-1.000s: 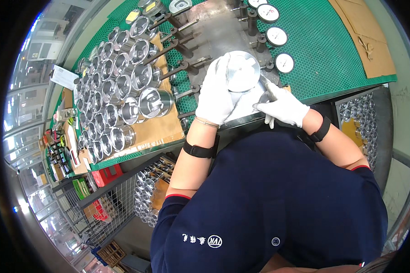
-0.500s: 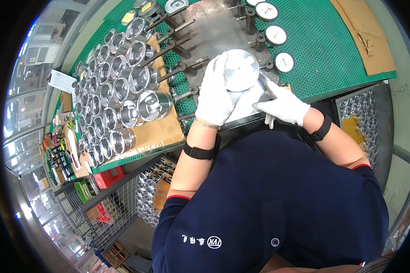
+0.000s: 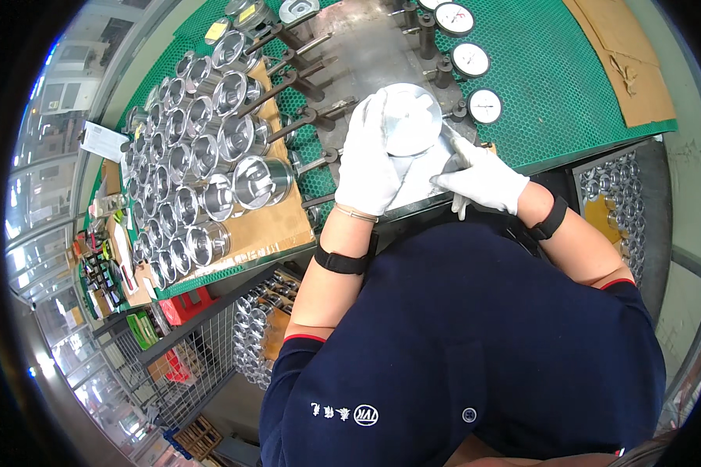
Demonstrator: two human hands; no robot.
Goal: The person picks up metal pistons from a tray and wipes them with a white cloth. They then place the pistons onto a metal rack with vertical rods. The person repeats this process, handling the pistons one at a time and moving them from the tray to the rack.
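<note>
At the near end of the metal plate (image 3: 374, 54) on the worktop (image 3: 549, 93), I see the left hand (image 3: 368, 159), pointing away, clasp a round metal piece (image 3: 413, 121) by its left side; apart from it, the right hand (image 3: 483, 180) slants inward, its grip unclear to me.

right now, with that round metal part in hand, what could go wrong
The shiny round metal part could slip from the gloved left hand at its left side. That hand is close to a rod and might bump it. The nearest dial gauge could be knocked too.
</note>
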